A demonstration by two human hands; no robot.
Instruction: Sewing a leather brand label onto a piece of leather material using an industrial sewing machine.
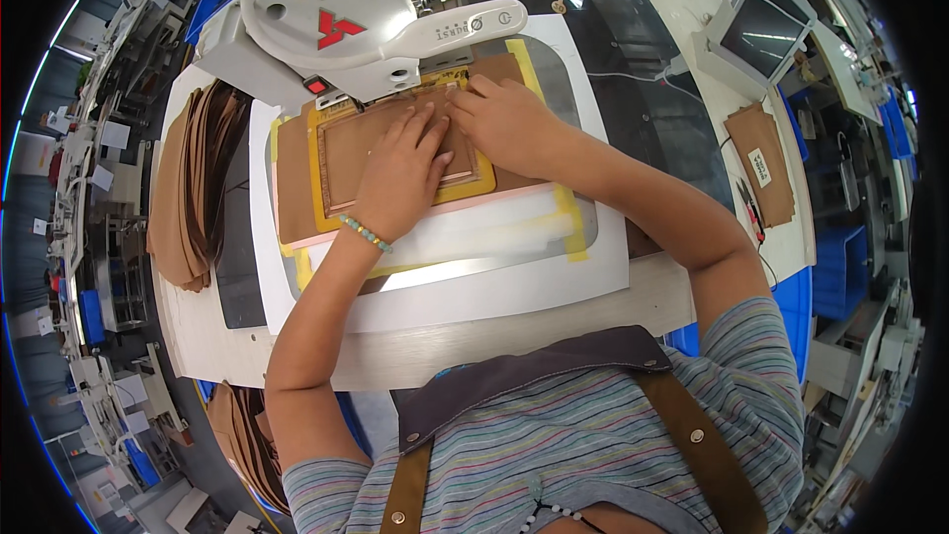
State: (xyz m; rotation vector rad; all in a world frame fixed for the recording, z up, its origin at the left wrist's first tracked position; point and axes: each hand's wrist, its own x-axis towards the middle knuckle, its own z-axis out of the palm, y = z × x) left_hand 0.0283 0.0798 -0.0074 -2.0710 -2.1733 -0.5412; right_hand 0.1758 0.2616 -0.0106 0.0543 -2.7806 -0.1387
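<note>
My left hand (pixel 397 176) lies on a brown fabric piece (pixel 361 146), its fingers stretched out and slightly spread. Around that piece runs a yellow rectangular frame (pixel 319 173), set on a larger brown panel (pixel 294 198) with yellow tape at its edges. Near the frame's far right corner, my right hand (pixel 514 131) presses its bent fingertips on the fabric and frame edge, apart from each other. Nothing shows in either hand. Just beyond my fingers stands the white head of a sewing machine (pixel 326 15); its needle area is partly hidden.
White sheeting (pixel 474 302) lies beneath the work on a pale table. To the left hangs a stack of brown fabric pieces (pixel 193 188). At the right are a screen (pixel 761 30), another brown stack (pixel 761 163) and red-handled snips (pixel 753 213).
</note>
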